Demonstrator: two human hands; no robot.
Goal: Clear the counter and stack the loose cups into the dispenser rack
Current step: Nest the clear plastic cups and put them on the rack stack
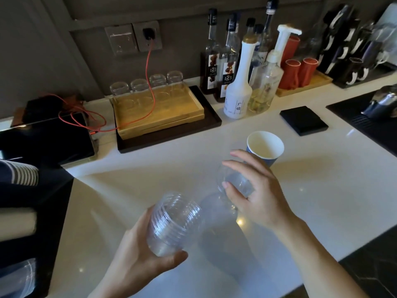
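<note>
My left hand [137,252] grips a stack of clear plastic cups [174,222], tilted with the rims pointing up and away. My right hand [255,190] is closed around a single clear plastic cup [234,181], held on its side just above the white counter [322,179], a little right of the stack. A blue paper cup [265,147] with a white inside stands upright on the counter right behind my right hand. At the left edge, cups lie in a dark rack [19,211]: striped paper cups [21,175] above, clear cups [19,276] below.
A wooden tray [159,112] on a dark tray holds upturned glasses [148,82] at the back, with a red cable [148,67] running over it. Syrup bottles [236,72], red cups [298,69], a black square pad [304,120] and a metal jug [382,102] line the back right.
</note>
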